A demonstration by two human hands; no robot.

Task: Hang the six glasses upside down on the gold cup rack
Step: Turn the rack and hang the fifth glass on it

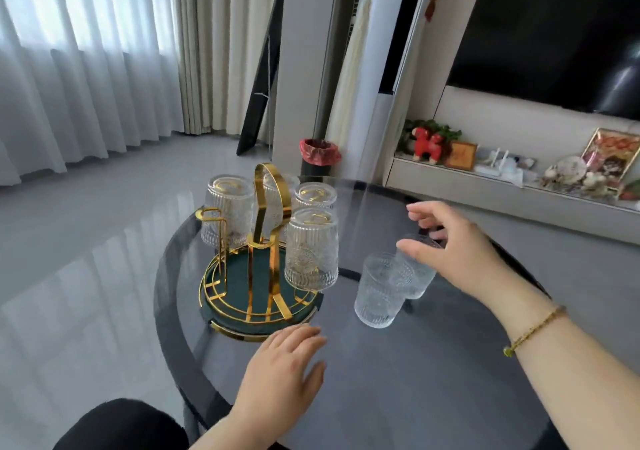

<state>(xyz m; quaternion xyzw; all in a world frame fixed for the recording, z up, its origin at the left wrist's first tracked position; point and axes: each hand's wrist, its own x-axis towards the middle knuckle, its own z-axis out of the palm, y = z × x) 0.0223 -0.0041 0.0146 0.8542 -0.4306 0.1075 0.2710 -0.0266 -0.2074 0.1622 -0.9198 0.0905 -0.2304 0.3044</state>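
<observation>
- The right hand's fingers [420, 223] are spread and curved, thumb at the near side of the rim of the far upright glass [417, 269] and the other fingers arched over its far side; whether they actually press the glass I cannot tell.
- Behind them the right hand [453, 242] hangs palm down above that glass, the forearm running in from the lower right with a beaded bracelet [533, 328] at the wrist.
- The left hand's fingers [304, 339] lie loose and empty, pointing toward the base of the gold cup rack [266, 242] without gripping it.
- The left hand [284, 373] sits flat over the glass table [415, 397], just short of the rack's rim, its forearm coming up from the bottom edge.
- Two glasses stand upright on the table right of the rack: the far one under the right hand, and the near upright glass [381, 290] just beside it, overlapping it in view.
- Four glasses hang upside down on the rack: the front hung glass [311, 249], the left hung glass [228, 210], the right rear hung glass [315, 195] and the rear hung glass [273, 186], half hidden behind the handle.
- One bare gold hook [213, 217] shows on the rack's left; a second free hook I cannot make out.
</observation>
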